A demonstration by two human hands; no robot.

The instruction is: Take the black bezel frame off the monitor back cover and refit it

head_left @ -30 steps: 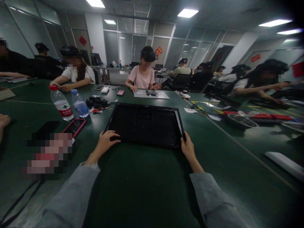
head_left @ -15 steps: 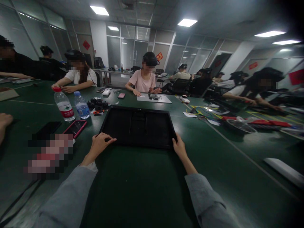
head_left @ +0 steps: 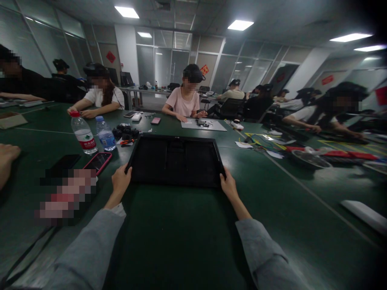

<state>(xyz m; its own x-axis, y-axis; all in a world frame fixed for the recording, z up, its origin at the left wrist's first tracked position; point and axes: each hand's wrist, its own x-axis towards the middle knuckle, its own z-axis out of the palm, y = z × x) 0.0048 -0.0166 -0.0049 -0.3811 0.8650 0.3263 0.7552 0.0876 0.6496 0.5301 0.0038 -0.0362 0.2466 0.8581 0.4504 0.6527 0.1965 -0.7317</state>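
Observation:
A black monitor housing (head_left: 151, 161), a wide shallow rectangle with a raised rim and a small pale mark on its far edge, lies before me on the green table. My left hand (head_left: 121, 179) grips its near left corner, thumb on the rim and fingers out of sight at the side. On the opposite side, my right hand (head_left: 229, 183) holds the right edge near the front corner, with its thumb over the rim. Narrow upright lines and a small panel show faintly in the dark middle of the housing.
Left of the housing are a red-capped bottle (head_left: 84, 135), a blue-capped bottle (head_left: 105, 135), a pink-edged phone (head_left: 98, 162) and orange-handled pliers (head_left: 125, 142). Cables (head_left: 263, 141) and a metal bowl (head_left: 311, 159) lie to the right. Several people sit around; another person's hand (head_left: 8, 161) rests far left.
My left hand has shifted left from the near edge to the left corner and closed round it. My right hand keeps its hold. The view has turned slightly.

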